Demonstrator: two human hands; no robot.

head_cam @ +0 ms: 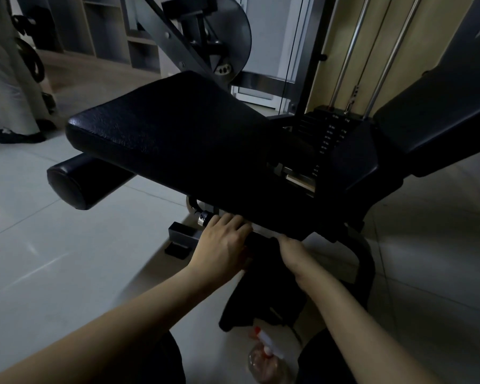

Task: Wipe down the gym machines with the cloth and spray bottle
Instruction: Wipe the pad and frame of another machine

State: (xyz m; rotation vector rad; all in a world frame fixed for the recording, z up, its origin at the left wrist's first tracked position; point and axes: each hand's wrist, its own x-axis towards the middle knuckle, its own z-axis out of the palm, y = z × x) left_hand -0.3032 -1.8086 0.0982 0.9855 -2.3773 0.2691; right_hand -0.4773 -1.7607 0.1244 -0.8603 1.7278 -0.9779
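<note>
Head view, one frame, dim light.

- Gym machine: black seat pad fills the centre. A roller pad sits low on its left, and the weight stack and back pad are to the right.
- Cloth: dark. Its upper edge lies against the frame under the seat pad's near edge, and the rest hangs toward the floor.
- Left hand: beside a chrome knob, fingers curled at the cloth's upper left corner and judged to be grasping it.
- Right hand: at the cloth's upper right. Its fingers are tucked out of sight under the seat edge, so I cannot tell whether it grips.
- Spray bottle: clear with a red and white trigger head. It rests on the floor between the person's knees, held by neither hand.
- Step in hand (judged): wiping the frame and underside at the seat's near edge.
- Next move (judged): draw the cloth along the bar with both hands keeping it pressed flat. The seat top and roller pad will likely need the bottle fetched first.
</note>
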